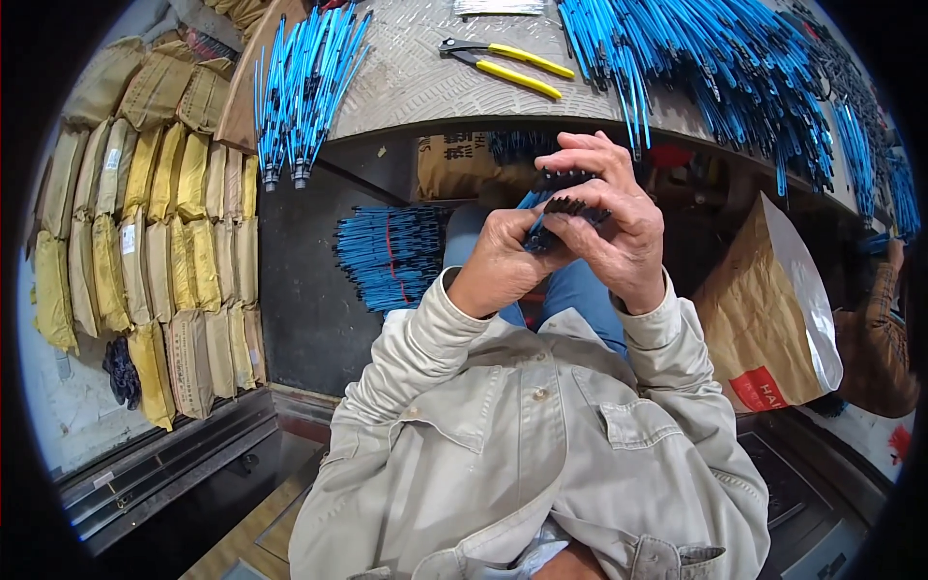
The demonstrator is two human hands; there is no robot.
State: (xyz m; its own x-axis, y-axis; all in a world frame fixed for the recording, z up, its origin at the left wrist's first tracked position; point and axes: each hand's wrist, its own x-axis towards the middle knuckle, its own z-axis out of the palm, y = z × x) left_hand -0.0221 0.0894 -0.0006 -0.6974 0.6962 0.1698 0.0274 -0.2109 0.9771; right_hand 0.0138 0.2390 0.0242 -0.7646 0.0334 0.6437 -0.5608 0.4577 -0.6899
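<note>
In front of my chest, above my lap, both hands hold a bundle of thin blue-and-black plastic sticks [535, 232]. My left hand [503, 261] is wrapped round the blue part. The fingers of my right hand [623, 227] are bent over the black ends, which make a toothed row near the thumb. Much of the bundle is hidden by my fingers. Past my hands, pliers [517, 68] with yellow handles lie on the worktable [416, 92].
Loose blue sticks heap at the table's right [696, 58]; a smaller pile [307, 82] overhangs its left edge. Bound blue bundles [377, 256] lie below, left of my legs. Wrapped packages [145, 222] stack at left. At right stand a brown paper bag [764, 300] and another person's sleeve [887, 309].
</note>
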